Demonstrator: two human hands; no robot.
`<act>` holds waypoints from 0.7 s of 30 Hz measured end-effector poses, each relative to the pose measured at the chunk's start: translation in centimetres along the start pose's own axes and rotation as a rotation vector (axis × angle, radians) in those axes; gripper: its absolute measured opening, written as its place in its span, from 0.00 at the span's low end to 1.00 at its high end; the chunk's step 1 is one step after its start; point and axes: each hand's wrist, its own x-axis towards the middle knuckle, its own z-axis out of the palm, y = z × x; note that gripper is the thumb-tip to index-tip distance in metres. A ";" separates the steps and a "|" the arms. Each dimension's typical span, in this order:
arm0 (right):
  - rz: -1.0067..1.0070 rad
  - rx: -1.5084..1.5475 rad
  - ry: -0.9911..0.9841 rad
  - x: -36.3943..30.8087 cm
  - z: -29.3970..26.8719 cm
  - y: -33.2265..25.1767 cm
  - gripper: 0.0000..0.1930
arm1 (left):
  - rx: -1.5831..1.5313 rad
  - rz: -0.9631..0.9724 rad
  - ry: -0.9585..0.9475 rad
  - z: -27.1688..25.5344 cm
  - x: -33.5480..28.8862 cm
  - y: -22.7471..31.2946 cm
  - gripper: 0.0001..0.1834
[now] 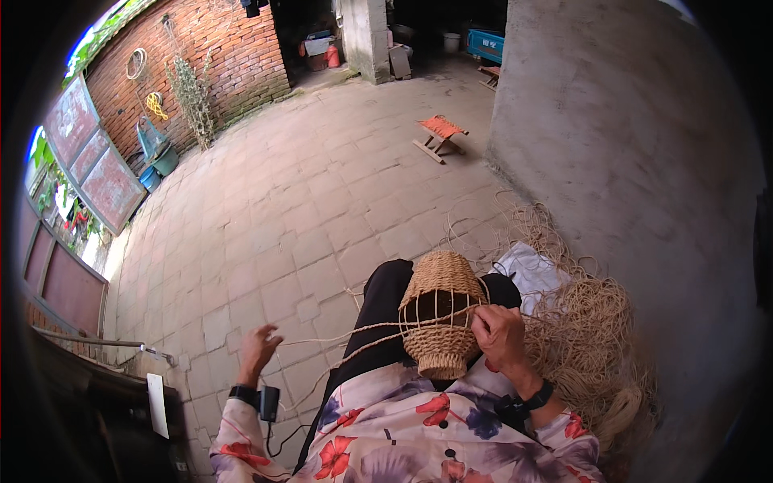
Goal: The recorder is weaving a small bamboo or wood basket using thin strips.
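Observation:
A woven cord basket (pixel 444 278) lies across my lap, its narrow end toward me. Around its middle is an open band where bare upright ribs show. At the right side of that band my right hand (pixel 498 332) is closed, pinching a strand of cord against the ribs. Two lengths of tan cord (pixel 374 326) run from there out to the left. My left hand (pixel 258 349) is held out to the left over the paving, fingers apart. One cord reaches close to its fingertips; whether it touches them is unclear.
A big tangled heap of cord (pixel 592 322) lies at my right by the grey wall (pixel 620 145), with a white cloth (pixel 531 276) on it. A folding stool (pixel 440 137) with an orange seat stands ahead on the paving. Metal gates (pixel 93 157) are at the left.

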 end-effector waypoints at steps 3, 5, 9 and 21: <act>0.000 -0.023 -0.014 0.3 0.2 -0.2 0.02 | -0.386 0.223 -0.012 0.6 1.9 13.1 0.13; -0.008 -0.026 -0.016 0.2 0.2 -0.2 0.02 | -0.544 0.298 -0.271 -0.7 1.0 21.3 0.12; 0.022 0.014 -0.007 0.2 0.2 -0.4 0.02 | -0.493 0.577 -0.361 1.0 0.9 23.5 0.10; 0.025 0.006 0.021 0.1 -0.1 0.1 0.02 | 0.092 0.227 -0.020 -1.4 2.0 2.2 0.08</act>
